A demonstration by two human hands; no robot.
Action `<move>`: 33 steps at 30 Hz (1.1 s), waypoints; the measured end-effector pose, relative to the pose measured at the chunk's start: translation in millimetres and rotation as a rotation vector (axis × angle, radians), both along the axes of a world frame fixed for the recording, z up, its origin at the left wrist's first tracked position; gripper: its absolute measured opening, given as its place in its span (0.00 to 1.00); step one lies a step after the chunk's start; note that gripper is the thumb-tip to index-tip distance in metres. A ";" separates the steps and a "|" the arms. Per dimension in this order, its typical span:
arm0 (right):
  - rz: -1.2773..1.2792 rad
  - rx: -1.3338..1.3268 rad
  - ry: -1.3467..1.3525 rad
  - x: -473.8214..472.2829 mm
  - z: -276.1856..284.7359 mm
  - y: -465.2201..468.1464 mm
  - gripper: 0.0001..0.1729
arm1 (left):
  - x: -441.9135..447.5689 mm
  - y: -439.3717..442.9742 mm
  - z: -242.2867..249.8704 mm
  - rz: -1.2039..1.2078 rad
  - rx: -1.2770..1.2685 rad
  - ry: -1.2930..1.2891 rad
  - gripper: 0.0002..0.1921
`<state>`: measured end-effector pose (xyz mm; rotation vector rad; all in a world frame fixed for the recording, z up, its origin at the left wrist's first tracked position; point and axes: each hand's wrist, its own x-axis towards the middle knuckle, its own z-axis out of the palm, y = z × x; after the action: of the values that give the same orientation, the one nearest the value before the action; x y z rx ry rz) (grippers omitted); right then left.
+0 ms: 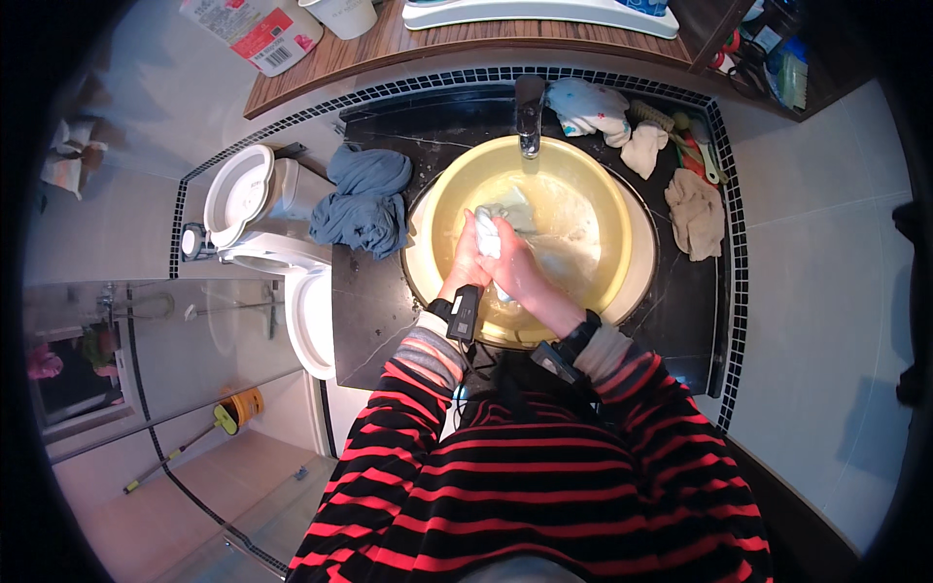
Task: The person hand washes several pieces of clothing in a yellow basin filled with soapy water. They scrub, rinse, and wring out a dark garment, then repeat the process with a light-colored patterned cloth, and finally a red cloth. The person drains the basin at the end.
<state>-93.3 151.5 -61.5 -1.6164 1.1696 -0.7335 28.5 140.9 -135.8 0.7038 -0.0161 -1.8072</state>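
Over a yellow plastic basin (pixel 619 240), both hands grip a bunched pale wet cloth (pixel 488 235). My left hand (pixel 465 256) cups it from the left, fingers pointing up toward the far rim. Across it from the right lies my right hand (pixel 516 264), its fingers wrapped around the folds. Part of a pale fabric (pixel 514 207) spreads into the cloudy water just beyond the hands. A small end of light cloth hangs below them. The basin rests in a white washbasin (pixel 641 266), under a chrome faucet (pixel 530 109).
Blue-grey clothes (pixel 368 200) lie on the black stone counter (pixel 375 321), left of the basin. A patterned white cloth (pixel 587 109), a small cream cloth (pixel 644 149) and a beige cloth (pixel 695 213) lie right. A wooden shelf (pixel 466 49) overhangs the back; a toilet (pixel 310 321) stands left.
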 end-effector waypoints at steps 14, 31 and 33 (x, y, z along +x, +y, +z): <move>0.198 -0.043 0.790 -58.0 -49.6 -108.0 0.27 | 19.0 21.9 49.0 0.003 0.307 -0.080 0.34; -0.026 0.177 0.496 1.8 -92.4 -94.3 0.33 | -13.8 30.2 19.3 -0.132 0.406 -0.300 0.46; -0.042 0.214 0.258 6.9 -81.9 -76.4 0.32 | -13.2 17.6 7.1 -0.109 0.373 -0.204 0.46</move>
<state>-86.4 75.1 -143.4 -1.5399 1.4190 -0.4169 15.4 158.5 -128.7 1.1704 0.1537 -1.8545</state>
